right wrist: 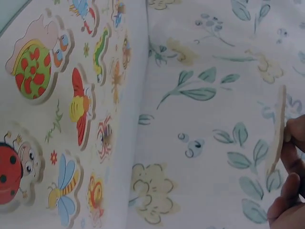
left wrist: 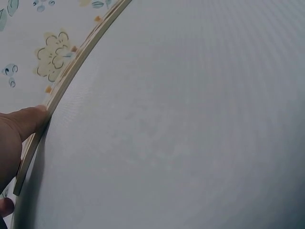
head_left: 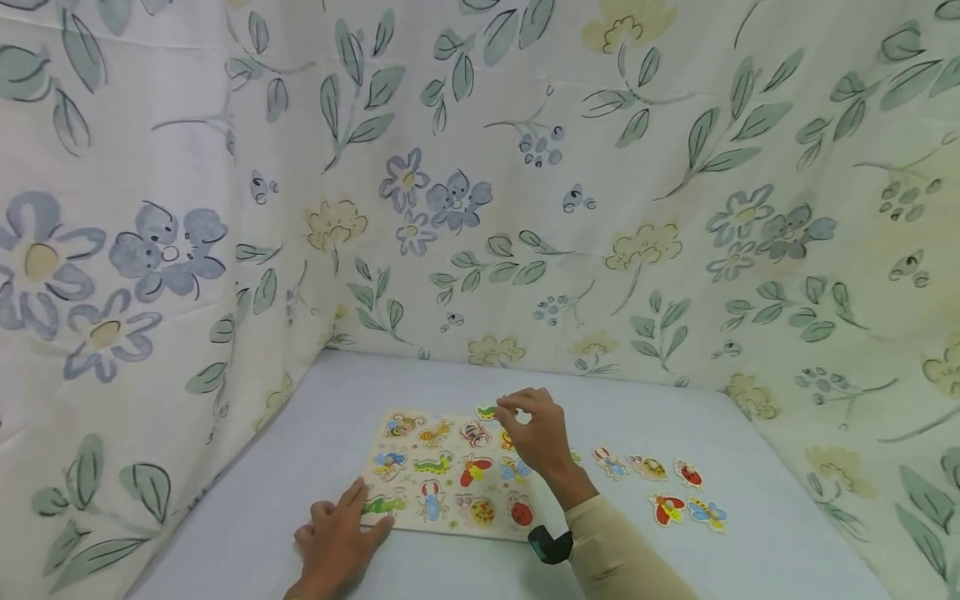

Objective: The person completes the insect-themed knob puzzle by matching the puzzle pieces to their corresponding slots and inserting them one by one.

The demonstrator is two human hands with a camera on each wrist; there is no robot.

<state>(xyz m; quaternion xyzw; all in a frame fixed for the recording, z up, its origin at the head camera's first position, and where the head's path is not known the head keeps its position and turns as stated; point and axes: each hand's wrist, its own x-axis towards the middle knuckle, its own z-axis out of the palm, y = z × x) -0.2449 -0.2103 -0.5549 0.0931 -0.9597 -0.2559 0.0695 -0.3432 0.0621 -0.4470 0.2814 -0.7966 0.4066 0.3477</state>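
A wooden insect puzzle board [head_left: 408,527] lies on the table, printed with bugs in several rows. My left hand [head_left: 339,533] holds its near left corner, index finger along the left edge and thumb at the front edge; in the left wrist view the thumb [left wrist: 33,119] presses the board's edge [left wrist: 71,71]. My right hand [head_left: 538,429] pinches a green caterpillar piece [head_left: 486,412] between thumb and fingers, above the board's far right part. Seen from the right wrist, that piece [right wrist: 277,129] shows edge-on, held up off the board.
Right of the board lie loose pieces: a blue beetle [head_left: 610,463], a snail [head_left: 648,467], a ladybug [head_left: 688,473], a red-winged bug [head_left: 667,508] and a dragonfly [head_left: 707,513]. A greenish piece [head_left: 575,456] is partly hidden by my right wrist. Floral cloth [head_left: 480,208] walls the table.
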